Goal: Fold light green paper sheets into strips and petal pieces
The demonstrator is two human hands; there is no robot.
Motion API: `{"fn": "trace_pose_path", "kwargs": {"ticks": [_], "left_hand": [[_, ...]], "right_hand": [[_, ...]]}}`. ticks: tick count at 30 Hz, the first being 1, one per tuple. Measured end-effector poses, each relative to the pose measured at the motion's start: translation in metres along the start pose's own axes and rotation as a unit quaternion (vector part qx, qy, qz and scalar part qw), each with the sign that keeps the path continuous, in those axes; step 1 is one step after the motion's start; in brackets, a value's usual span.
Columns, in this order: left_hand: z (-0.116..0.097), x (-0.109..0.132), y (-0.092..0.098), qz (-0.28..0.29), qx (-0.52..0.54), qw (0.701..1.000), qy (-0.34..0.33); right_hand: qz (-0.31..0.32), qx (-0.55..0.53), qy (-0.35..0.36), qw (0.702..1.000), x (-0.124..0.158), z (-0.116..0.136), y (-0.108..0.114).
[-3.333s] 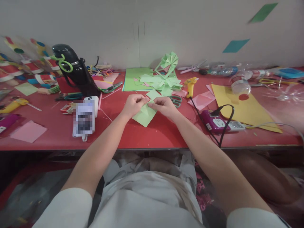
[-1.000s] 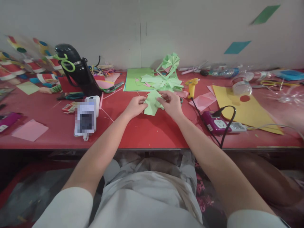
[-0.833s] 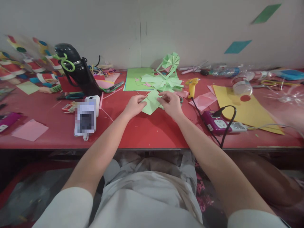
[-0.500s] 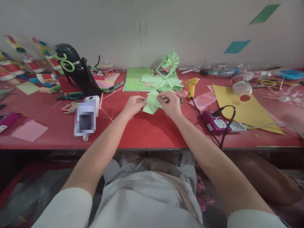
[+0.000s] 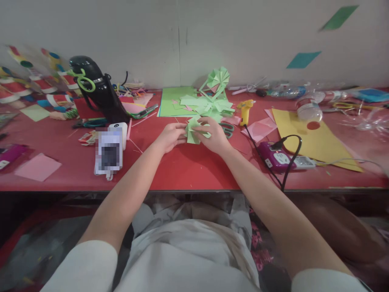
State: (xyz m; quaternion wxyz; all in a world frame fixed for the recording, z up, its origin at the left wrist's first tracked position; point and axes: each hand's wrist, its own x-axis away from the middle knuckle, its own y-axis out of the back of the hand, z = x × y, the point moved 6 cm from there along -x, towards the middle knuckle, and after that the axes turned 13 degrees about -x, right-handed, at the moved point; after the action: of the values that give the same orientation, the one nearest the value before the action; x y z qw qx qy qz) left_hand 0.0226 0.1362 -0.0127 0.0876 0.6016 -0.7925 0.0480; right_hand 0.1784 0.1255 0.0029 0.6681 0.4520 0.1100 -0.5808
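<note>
Both my hands meet over the middle of the red table, pinching one small piece of light green paper that is partly folded. My left hand grips its left edge with curled fingers. My right hand lies over the right side, fingers pressed onto the paper and hiding part of it. Just behind them lies a heap of folded green paper pieces with a standing green paper fan on a flat green sheet.
A yellow glue gun and green-handled scissors lie right of my hands. A purple device with a black cable sits near a yellow sheet. To the left are a phone, a black bag and a pink sheet.
The green paper went from a flat square on the table to a smaller folded piece held slightly farther back. My right hand has closed over it in the last half second.
</note>
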Motion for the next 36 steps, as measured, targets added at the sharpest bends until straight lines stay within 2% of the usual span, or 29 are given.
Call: {"fn": "trace_pose_path", "kwargs": {"ticks": [3, 7, 13, 23, 31, 33, 36], "left_hand": [[-0.003, 0.001, -0.001, 0.022, 0.046, 0.999, -0.008], [-0.004, 0.001, 0.000, 0.013, 0.068, 0.998, -0.010], [-0.003, 0.003, -0.005, 0.032, 0.081, 0.996, 0.007], [-0.002, 0.003, -0.010, 0.085, 0.095, 0.992, -0.010], [-0.005, -0.002, -0.001, 0.041, 0.105, 0.992, -0.060], [-0.004, -0.003, 0.001, 0.021, 0.096, 0.993, -0.058], [-0.005, -0.003, 0.000, 0.008, 0.081, 0.995, -0.050]], "right_hand": [[0.039, 0.051, 0.024, 0.998, 0.000, 0.010, -0.005], [0.059, 0.072, 0.041, 0.995, 0.000, 0.018, -0.008], [0.047, 0.086, 0.061, 0.993, -0.001, 0.019, -0.009], [0.042, 0.087, 0.055, 0.994, -0.002, 0.020, -0.012], [0.033, -0.069, 0.040, 0.996, -0.001, 0.027, -0.005], [0.014, -0.099, 0.026, 0.995, -0.001, 0.027, -0.002], [-0.041, -0.162, -0.032, 0.985, -0.001, 0.018, 0.003]]}}
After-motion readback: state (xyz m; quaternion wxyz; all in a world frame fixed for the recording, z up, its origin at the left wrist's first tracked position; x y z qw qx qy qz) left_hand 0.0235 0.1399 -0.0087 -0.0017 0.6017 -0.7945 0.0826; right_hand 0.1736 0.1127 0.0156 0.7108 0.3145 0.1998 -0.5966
